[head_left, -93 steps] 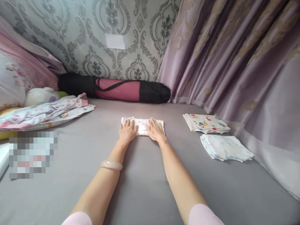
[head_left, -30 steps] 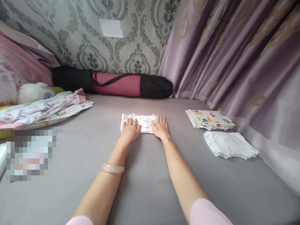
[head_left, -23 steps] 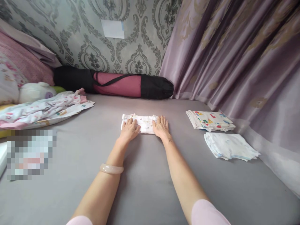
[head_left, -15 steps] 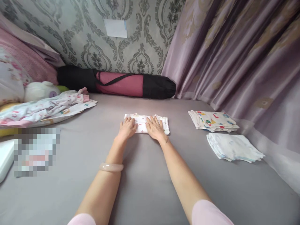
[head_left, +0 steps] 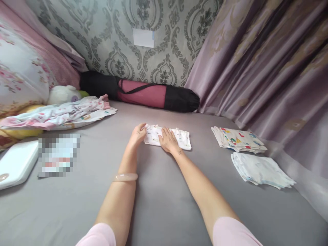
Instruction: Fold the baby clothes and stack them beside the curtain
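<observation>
A small white garment (head_left: 181, 137) with a tiny print lies folded into a flat rectangle on the grey bed sheet (head_left: 164, 191). At its left end, my left hand (head_left: 138, 135) is turned on its side, thumb and fingers closed about the edge; the fingertips are partly hidden. My right hand (head_left: 169, 140) rests palm down across the middle of the garment, fingers stretched out and holding nothing.
To the right lie a folded stack with colourful prints (head_left: 242, 138) and a pale folded stack (head_left: 261, 169). Rumpled clothes (head_left: 66, 111), a white box-like object (head_left: 17, 164) and a pixelated item (head_left: 58, 153) are left. A long black-and-pink bag (head_left: 143, 95) lies along the wall.
My left hand has gone from lying flat on the garment to gripping its left edge. The right hand stays flat on it. The view has shifted slightly left.
</observation>
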`<act>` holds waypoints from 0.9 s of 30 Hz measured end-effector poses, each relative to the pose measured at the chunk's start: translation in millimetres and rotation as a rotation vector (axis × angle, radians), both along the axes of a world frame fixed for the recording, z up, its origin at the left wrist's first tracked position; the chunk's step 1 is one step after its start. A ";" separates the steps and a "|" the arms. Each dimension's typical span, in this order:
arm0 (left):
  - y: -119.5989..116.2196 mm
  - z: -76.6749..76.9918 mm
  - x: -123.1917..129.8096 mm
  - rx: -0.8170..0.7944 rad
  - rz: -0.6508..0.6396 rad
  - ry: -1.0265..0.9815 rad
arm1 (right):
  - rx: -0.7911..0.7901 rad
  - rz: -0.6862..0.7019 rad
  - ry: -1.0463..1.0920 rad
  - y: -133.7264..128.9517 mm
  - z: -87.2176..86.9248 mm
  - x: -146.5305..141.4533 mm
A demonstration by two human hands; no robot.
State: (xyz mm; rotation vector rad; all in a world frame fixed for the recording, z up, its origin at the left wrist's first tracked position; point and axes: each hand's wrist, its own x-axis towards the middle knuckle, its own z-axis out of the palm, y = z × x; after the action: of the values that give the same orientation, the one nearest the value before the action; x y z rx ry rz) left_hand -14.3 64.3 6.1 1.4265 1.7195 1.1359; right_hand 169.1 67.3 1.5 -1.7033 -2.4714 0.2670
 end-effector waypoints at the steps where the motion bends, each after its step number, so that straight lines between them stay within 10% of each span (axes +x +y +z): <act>1: -0.1 0.5 -1.5 -0.005 0.011 -0.019 | -0.009 0.001 -0.015 2.0 -2.0 0.5; 21: 8.1 -1.6 -15.0 0.008 0.198 -0.137 | -0.114 0.140 -0.106 15.0 21.7 -58.8; 27: 13.0 -10.2 -18.5 0.037 0.203 -0.129 | 0.034 0.103 0.006 8.1 -4.7 -86.6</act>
State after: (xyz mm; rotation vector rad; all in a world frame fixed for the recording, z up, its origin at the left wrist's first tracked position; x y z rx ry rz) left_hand -32.8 77.3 -4.1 1.1923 1.7896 1.3444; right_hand 82.5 75.4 -3.2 -1.5632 -2.5477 0.2392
